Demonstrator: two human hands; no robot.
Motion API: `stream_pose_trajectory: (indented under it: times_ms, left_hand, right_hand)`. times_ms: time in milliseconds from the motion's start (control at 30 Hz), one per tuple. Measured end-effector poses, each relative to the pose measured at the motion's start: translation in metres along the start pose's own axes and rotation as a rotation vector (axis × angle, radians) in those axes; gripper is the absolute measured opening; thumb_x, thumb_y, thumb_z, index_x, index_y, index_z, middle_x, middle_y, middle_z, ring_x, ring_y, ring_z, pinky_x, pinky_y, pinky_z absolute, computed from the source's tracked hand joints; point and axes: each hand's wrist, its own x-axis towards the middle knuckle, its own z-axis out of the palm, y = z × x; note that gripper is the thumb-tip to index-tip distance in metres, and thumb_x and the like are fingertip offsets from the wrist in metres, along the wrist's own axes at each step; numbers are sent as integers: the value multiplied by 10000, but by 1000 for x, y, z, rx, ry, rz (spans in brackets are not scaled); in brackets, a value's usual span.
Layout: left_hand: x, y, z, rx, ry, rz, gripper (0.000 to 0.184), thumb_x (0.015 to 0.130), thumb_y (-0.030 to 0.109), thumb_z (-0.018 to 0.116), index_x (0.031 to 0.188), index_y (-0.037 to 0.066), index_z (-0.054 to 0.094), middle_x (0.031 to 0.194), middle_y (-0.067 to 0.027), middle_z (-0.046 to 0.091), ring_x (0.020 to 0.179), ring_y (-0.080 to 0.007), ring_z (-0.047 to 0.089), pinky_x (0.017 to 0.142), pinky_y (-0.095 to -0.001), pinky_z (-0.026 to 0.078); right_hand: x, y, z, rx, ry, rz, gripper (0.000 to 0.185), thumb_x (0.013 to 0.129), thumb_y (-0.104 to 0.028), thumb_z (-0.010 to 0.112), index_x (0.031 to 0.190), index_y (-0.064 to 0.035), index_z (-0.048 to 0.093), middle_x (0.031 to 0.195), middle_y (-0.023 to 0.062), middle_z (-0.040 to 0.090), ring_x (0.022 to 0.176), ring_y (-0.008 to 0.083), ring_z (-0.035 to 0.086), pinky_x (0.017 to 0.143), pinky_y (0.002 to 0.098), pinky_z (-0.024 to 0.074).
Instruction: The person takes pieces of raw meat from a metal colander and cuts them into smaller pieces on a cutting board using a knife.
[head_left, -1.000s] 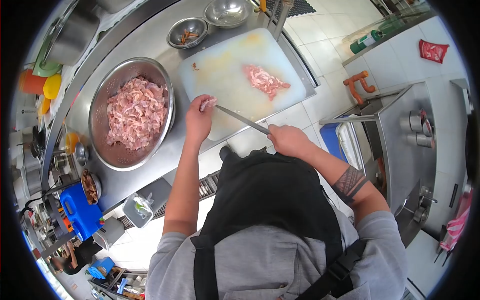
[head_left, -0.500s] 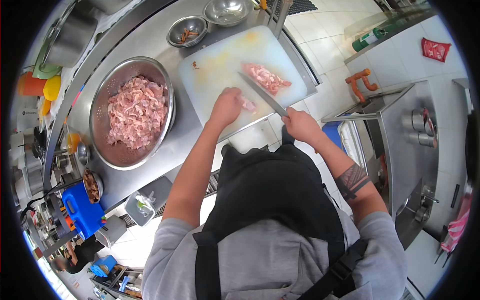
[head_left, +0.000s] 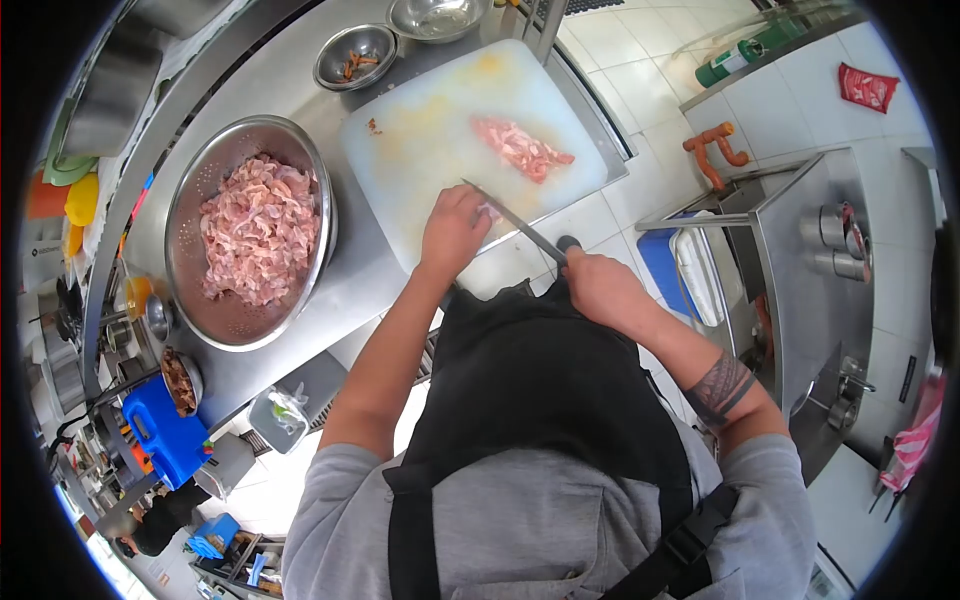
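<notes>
My right hand (head_left: 603,285) is wrapped round the handle of a long knife (head_left: 522,227), whose blade points up and left over the white cutting board (head_left: 400,190). Close by the blade, my left hand (head_left: 456,230) has its fingers bent down on a small piece of raw meat (head_left: 490,212), mostly hidden by hand and knife. A pile of sliced raw meat (head_left: 524,150) lies on the board's right half. Left of the board, a large perforated steel bowl (head_left: 180,255) holds a heap of cut meat (head_left: 260,232).
Two small steel bowls, one (head_left: 330,75) with orange-brown bits and another (head_left: 440,20), stand behind the board. A blue container (head_left: 165,430) and a bowl of brown food (head_left: 181,383) are at left. A person in dark clothes (head_left: 165,520) is at lower left.
My left hand has come down from the board's left side onto its near edge with the meat piece. The knife has swung over the board, and its blade is now beside my left fingers.
</notes>
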Motion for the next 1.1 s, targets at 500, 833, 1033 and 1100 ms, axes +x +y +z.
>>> stream_pose_trajectory:
  times_ms: [500, 833, 1033, 1100]
  left_hand:
    - [20, -21, -17, 62, 73, 76, 138, 866, 84, 712, 990, 25, 722, 1006, -139, 693, 972, -353, 655, 885, -462, 562]
    - [20, -24, -5, 5, 117, 84, 134, 841, 66, 757, 956, 19, 709, 1025, -124, 713, 1004, -340, 669, 894, -442, 570]
    - [24, -24, -16, 26, 40, 110, 132, 855, 64, 748, 971, 9, 713, 1071, -127, 729, 1028, -346, 679, 915, -440, 578]
    - [23, -18, -17, -26, 23, 41, 139, 854, 58, 745, 980, 9, 708, 1062, -142, 722, 1019, -356, 680, 904, -449, 577]
  right_hand:
    - [97, -32, 18, 50, 119, -123, 197, 996, -105, 520, 1124, 32, 582, 1029, 294, 749, 979, 479, 744, 865, 584, 577]
    - [41, -9, 15, 46, -34, -9, 213, 1039, -152, 532, 1149, 27, 565, 1011, 286, 742, 975, 469, 736, 861, 586, 565]
    - [120, -44, 27, 75, 150, -144, 210, 997, -108, 528, 1142, 39, 563, 999, 305, 746, 953, 483, 748, 844, 586, 582]
    - [119, -46, 24, 75, 148, -140, 210, 989, -102, 532, 1142, 40, 563, 998, 308, 747, 955, 484, 751, 847, 585, 584]
